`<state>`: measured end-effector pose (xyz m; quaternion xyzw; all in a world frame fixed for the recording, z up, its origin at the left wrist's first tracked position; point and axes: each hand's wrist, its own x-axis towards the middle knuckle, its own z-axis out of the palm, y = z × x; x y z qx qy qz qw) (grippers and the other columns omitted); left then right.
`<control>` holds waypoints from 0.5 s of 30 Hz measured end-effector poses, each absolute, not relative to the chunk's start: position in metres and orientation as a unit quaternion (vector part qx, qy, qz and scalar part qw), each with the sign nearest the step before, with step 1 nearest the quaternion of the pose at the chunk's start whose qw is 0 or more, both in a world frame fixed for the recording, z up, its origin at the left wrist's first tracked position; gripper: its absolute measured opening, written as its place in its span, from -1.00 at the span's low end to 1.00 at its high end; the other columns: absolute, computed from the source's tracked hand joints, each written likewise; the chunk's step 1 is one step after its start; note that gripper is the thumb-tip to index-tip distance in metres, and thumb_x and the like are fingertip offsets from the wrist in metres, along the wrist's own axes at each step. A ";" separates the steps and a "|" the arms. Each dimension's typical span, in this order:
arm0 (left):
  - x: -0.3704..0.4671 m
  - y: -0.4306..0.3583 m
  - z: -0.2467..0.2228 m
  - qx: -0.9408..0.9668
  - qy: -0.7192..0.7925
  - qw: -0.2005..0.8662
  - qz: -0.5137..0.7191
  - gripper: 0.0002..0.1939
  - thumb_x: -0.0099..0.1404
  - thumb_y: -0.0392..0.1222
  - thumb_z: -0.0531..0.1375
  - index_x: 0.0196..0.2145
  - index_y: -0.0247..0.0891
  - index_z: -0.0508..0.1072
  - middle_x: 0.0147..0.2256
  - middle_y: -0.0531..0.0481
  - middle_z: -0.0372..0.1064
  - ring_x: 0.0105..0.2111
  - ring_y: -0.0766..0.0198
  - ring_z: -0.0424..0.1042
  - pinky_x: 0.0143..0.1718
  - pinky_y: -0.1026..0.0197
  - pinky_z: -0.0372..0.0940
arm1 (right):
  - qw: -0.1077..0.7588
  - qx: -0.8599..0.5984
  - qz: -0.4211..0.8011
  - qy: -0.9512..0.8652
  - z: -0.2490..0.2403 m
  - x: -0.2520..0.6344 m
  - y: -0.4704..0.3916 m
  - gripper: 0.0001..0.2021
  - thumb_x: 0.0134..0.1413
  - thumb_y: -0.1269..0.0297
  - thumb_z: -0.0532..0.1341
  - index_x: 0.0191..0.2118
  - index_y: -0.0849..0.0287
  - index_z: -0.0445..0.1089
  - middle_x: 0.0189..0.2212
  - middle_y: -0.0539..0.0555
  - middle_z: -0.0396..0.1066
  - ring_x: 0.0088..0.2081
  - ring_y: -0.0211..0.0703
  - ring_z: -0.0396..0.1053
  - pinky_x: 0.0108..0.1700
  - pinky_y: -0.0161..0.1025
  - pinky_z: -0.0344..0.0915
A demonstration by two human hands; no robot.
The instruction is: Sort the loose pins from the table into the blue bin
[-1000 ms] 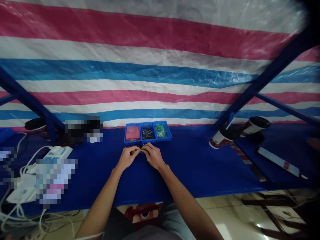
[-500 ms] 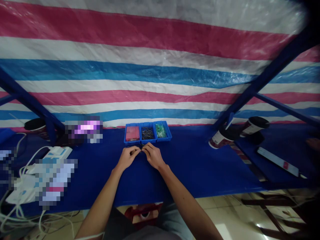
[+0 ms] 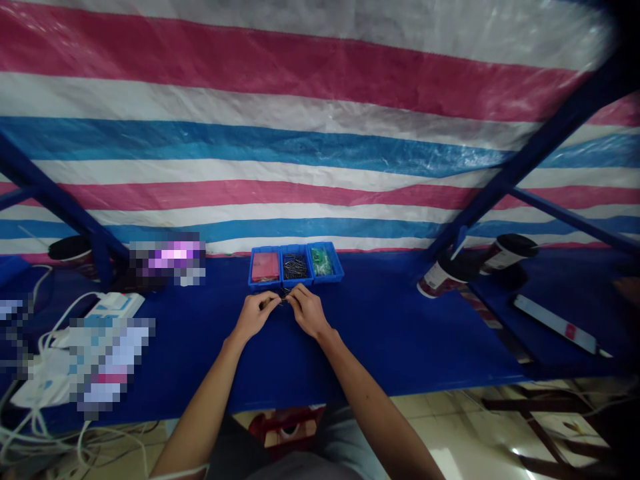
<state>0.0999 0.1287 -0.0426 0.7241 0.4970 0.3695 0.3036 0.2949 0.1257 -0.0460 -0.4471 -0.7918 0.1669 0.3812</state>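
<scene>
My left hand and my right hand meet fingertip to fingertip just in front of three small blue bins. Each has thumb and fingers pinched together. Something thin and small shows between the fingertips, too small to name. In the left bin lie flat pinkish-red pieces. The middle bin holds many thin dark metal pieces, like screws or pins. Small green pieces fill part of the right bin. A few dark bits lie between the middle bin and my fingertips.
The bins stand at the back of a blue table, against a striped plastic sheet. White power strips with tangled cables are at left. Two paper cups and a phone are at right. Blue frame bars slant up on both sides.
My right fingers have shifted very slightly, and a bit more of the thin piece shows between the fingertips. The bins and my left hand have stayed in place.
</scene>
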 end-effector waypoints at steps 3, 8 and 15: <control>0.099 0.129 -0.043 0.721 0.498 0.303 0.375 -0.60 0.36 0.08 0.12 -0.32 -0.31 0.57 -0.60 0.11 0.23 -0.57 0.36 0.13 -0.47 0.32 0.07 | 0.392 -0.444 0.174 -0.787 -0.047 0.295 0.126 -0.81 0.40 0.28 0.04 -0.21 0.11 0.38 -0.25 0.06 0.39 -0.26 -0.19 0.41 -0.17 -0.31 0.28; 0.098 0.130 -0.046 0.718 0.500 0.305 0.376 -0.62 0.36 0.05 0.12 -0.31 -0.31 0.56 -0.60 0.11 0.22 -0.57 0.37 0.12 -0.47 0.32 0.06 | 0.403 -0.435 0.188 -0.783 -0.048 0.295 0.126 -0.85 0.38 0.29 0.07 -0.16 0.10 0.39 -0.23 0.06 0.41 -0.24 -0.18 0.43 -0.15 -0.30 0.31; 0.100 0.130 -0.048 0.727 0.496 0.309 0.362 -0.65 0.36 0.02 0.14 -0.26 -0.31 0.57 -0.60 0.13 0.18 -0.57 0.38 0.11 -0.47 0.32 0.04 | 0.395 -0.424 0.187 -0.793 -0.050 0.293 0.126 -0.86 0.37 0.33 0.09 -0.14 0.10 0.40 -0.19 0.06 0.42 -0.21 -0.20 0.44 -0.17 -0.32 0.30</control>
